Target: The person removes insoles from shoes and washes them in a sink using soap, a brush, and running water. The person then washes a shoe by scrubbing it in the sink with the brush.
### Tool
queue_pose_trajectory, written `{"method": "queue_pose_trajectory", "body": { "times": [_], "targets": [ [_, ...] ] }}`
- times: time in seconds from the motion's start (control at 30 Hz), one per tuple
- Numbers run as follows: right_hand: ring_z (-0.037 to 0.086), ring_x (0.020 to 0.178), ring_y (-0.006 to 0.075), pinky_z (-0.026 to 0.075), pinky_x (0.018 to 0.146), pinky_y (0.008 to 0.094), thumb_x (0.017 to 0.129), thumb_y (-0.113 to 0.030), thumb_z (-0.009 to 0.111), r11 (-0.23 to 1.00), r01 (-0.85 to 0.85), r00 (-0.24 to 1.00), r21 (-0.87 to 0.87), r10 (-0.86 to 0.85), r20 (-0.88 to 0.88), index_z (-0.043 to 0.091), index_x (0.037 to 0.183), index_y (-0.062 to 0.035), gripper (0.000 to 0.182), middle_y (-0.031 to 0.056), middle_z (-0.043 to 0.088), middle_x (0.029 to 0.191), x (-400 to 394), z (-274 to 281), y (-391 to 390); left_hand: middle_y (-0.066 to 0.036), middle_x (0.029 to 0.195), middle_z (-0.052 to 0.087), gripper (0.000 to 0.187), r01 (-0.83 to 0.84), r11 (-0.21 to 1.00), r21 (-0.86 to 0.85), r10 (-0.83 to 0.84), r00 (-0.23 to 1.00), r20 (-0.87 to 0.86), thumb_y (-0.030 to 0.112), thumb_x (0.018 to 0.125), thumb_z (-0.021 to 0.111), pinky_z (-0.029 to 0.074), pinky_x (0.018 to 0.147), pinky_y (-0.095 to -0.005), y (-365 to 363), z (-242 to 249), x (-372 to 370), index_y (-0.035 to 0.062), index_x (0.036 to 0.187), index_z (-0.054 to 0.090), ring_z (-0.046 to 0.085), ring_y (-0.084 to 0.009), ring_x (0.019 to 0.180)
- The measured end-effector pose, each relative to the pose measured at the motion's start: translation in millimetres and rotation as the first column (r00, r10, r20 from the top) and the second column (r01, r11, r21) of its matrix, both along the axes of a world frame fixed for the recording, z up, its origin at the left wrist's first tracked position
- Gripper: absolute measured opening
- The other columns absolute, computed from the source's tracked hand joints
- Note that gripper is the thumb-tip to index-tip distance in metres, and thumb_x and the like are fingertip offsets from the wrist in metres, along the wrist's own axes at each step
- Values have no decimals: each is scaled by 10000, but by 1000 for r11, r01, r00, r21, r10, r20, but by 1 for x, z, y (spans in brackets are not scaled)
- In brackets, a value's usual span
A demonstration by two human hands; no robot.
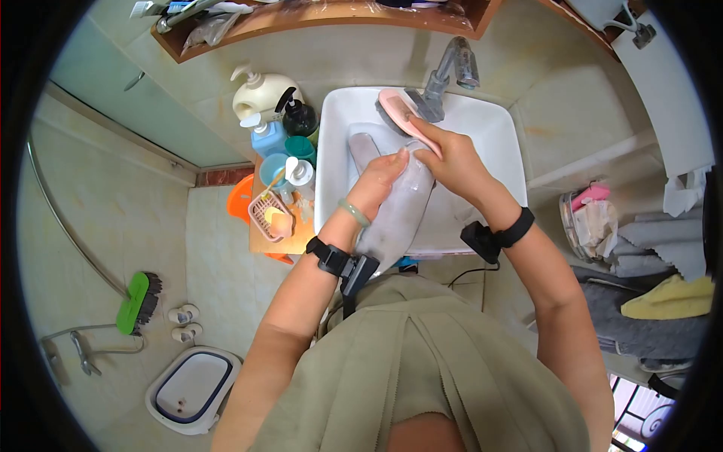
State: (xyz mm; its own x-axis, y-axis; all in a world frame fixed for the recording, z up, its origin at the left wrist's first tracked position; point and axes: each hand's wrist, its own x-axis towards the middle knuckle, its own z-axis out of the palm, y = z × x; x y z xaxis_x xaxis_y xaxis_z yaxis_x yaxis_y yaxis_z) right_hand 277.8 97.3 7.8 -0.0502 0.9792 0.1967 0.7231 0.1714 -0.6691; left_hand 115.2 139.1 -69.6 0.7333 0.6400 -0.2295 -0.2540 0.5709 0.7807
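Note:
My right hand [453, 160] is closed round the handle of a pink scrubbing brush [397, 109], whose grey bristles face left over the sink. My left hand [382, 179] presses on a long, pale grey-lilac item [403, 207] that looks wet and soft. Its upper end lies between my two hands, and its lower end hangs over the sink's front rim toward my body. A similar pale piece with a rounded end [363, 148] rests in the white sink [512, 181], left of the brush. Exactly what the pale item is, I cannot tell.
A grey faucet [437, 90] rises at the sink's back. Left of it, pump bottles [299, 117] and a pink soap basket [271, 217] crowd a small wooden stand [260, 242]. A wooden shelf [331, 34] runs above. Towels [663, 297] hang at right; a folding basin [193, 389] sits lower left.

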Motion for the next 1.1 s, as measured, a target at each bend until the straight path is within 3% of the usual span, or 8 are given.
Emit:
{"method": "queue_pose_trajectory", "body": {
  "times": [0.07,0.17,0.23,0.4,0.5,0.57,0.83,1.1],
  "targets": [
    [626,960,312,475,838,314,807,-63,610,993,12,998,-119,-19,-58,487,1316,-70,524,210,618,1119,4,5,-9,-69,912,658,390,34,992,118,-29,999,-45,390,934,527,501,726,-297,0,-2,4,16,1008,606,613,-145,831],
    [615,814,346,496,711,376,781,-22,603,986,-32,999,162,24,49,483,1318,-100,556,216,627,942,9,8,-24,-61,881,665,396,-163,844,511,304,930,-207,412,924,538,469,668,-253,-6,7,5,29,928,637,605,-127,750],
    [582,728,301,487,650,358,782,29,579,950,6,996,314,-34,84,476,1335,-128,584,162,606,869,7,25,-34,-49,834,651,419,-459,741,491,600,781,-175,458,904,551,437,616,-228,-5,7,2,53,842,637,590,-108,730],
    [531,672,266,471,605,353,743,80,577,865,74,969,497,-181,171,469,1345,-130,646,110,537,781,-5,50,-44,-48,828,630,449,-376,927,-2,348,860,-373,523,903,499,465,617,-269,-11,10,-18,87,869,597,603,-126,789],
    [531,711,261,473,610,357,704,107,577,863,-12,987,505,-69,143,472,1329,-74,659,96,513,787,-24,43,-54,-77,943,616,547,-343,860,-377,273,935,-227,599,887,438,519,752,-421,-16,14,2,85,1046,539,602,-217,911],
    [516,733,256,466,634,345,723,83,602,882,-139,990,450,116,77,472,1328,-75,638,101,486,807,-38,21,-61,-125,1112,571,685,-74,841,-535,334,850,407,658,847,443,450,914,-521,-16,16,10,52,1163,490,548,-301,1069],
    [439,725,189,400,620,278,836,-41,619,963,-237,960,132,253,-120,466,1354,-136,548,72,444,793,-62,-7,-100,-144,1242,499,784,144,817,-558,315,700,641,584,871,473,408,956,-432,-13,19,7,-22,1348,332,463,-264,1183],
    [551,666,335,472,605,413,854,-82,535,989,-115,977,-92,129,169,434,1357,-219,531,134,530,765,-39,2,-87,-151,1222,518,769,420,835,-357,85,541,837,451,848,572,442,864,-414,3,-14,11,29,1411,260,533,-239,1056]
  ]
}}
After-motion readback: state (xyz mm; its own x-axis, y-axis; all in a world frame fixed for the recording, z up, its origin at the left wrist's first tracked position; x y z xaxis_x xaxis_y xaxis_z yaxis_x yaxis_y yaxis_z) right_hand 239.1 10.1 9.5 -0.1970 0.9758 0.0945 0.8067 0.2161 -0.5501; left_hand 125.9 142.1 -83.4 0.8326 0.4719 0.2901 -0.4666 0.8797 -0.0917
